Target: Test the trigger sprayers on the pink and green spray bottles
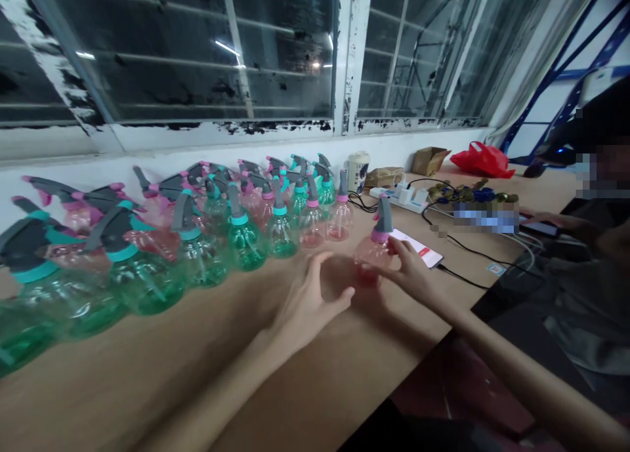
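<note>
My right hand (pixel 407 268) grips a pink spray bottle (pixel 370 254) with a grey trigger head and a pink collar, low on its round body. My left hand (pixel 315 293) is just left of that bottle, thumb and fingers apart, with nothing in it. Beyond my left hand stand a green spray bottle (pixel 282 232) and a pink spray bottle (pixel 312 224). Several more green and pink bottles fill the left side of the table, many with a little liquid inside. A lit phone (pixel 418 247) lies behind my right hand.
A power strip (pixel 401 199) with cables, a pale cup (pixel 357 172), a small cardboard box (pixel 429 160) and a red plastic bag (pixel 482 161) stand along the wall on the wooden table (pixel 315 373). At the right, another person's hand (pixel 544 222) holds a phone.
</note>
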A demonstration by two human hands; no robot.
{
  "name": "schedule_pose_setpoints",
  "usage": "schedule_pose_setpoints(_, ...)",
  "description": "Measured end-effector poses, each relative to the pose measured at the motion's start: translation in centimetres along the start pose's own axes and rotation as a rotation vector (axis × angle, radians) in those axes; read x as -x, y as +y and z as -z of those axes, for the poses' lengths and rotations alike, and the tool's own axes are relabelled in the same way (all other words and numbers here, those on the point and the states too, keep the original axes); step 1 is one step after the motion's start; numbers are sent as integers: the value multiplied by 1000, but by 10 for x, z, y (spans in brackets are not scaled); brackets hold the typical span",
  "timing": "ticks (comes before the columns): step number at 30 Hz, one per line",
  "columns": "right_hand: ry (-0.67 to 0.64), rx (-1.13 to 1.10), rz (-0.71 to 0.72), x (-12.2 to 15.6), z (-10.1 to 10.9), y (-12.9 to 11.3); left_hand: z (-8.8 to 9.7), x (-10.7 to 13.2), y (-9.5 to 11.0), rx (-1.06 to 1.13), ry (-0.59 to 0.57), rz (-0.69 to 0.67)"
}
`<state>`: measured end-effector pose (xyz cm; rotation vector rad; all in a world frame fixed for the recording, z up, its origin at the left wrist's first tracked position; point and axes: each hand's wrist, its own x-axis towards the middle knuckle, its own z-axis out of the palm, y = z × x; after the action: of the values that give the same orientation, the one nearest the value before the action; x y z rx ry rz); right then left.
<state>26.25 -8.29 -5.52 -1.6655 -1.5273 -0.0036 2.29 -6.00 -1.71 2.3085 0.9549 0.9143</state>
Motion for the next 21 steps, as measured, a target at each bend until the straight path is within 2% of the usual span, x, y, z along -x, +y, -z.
schedule_pose_setpoints(4,-83,-32,-75,-38,-2,34,-19,5,-24,-162,0,1)
schedule_pose_setpoints(8,4,-65,-110,-63,-12,56,-31,10,-40,-209,-13,-17)
schedule_pose_setpoints(11,43,-103,-136,-77,-23,69,-34,11,-41,-234,-24,-49)
schedule_pose_setpoints(15,30,-148,-192,-95,-31,81,-33,12,-39,-261,-26,-60)
schedule_pose_setpoints(21,-4,-138,-208,-119,-32,79,-34,12,-39,-273,-38,-48)
